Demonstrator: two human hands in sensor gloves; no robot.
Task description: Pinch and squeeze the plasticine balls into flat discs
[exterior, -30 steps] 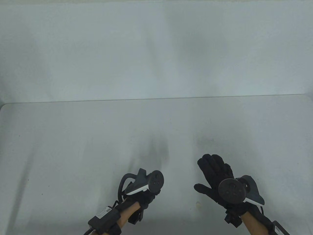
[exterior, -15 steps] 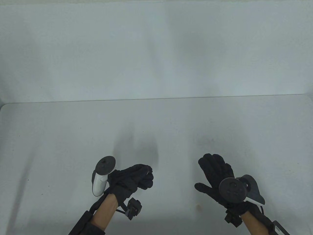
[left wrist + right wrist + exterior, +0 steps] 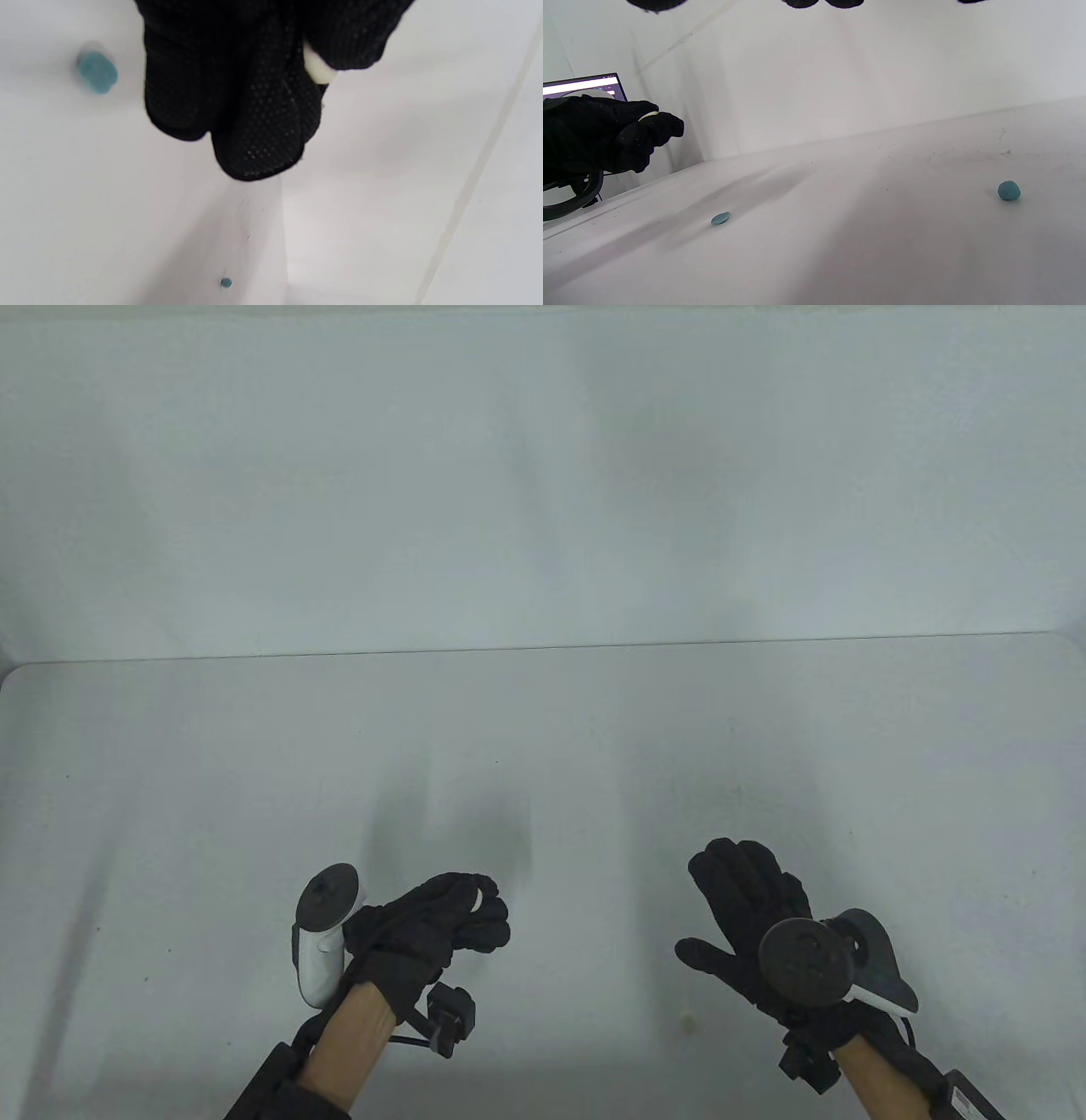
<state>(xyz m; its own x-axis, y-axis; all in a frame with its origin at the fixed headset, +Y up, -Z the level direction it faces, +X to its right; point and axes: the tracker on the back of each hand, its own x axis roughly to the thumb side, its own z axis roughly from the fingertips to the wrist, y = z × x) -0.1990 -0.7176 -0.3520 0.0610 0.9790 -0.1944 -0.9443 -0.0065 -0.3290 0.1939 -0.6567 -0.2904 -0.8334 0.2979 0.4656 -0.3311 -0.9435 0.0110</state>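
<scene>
My left hand [image 3: 478, 904] is raised above the table and pinches a small white plasticine piece [image 3: 318, 68] between thumb and fingers. The piece also shows in the table view [image 3: 477, 902] and in the right wrist view [image 3: 649, 115]. My right hand [image 3: 708, 903] is open with its fingers spread, palm down over the table, and holds nothing. A teal plasticine ball [image 3: 1009, 190] and a flattened teal disc [image 3: 720, 218] lie on the table. The ball also shows in the left wrist view [image 3: 97, 72]. Neither teal piece shows in the table view.
A small teal crumb [image 3: 226, 283] lies on the white table [image 3: 543, 746]. A white wall [image 3: 543, 475] rises behind the table's far edge. A monitor [image 3: 581, 84] stands behind my left hand in the right wrist view.
My left hand has turned over, so its tracker now sits on the left and its fingers show. It has moved left with the white piece pinched. My right hand has not moved.
</scene>
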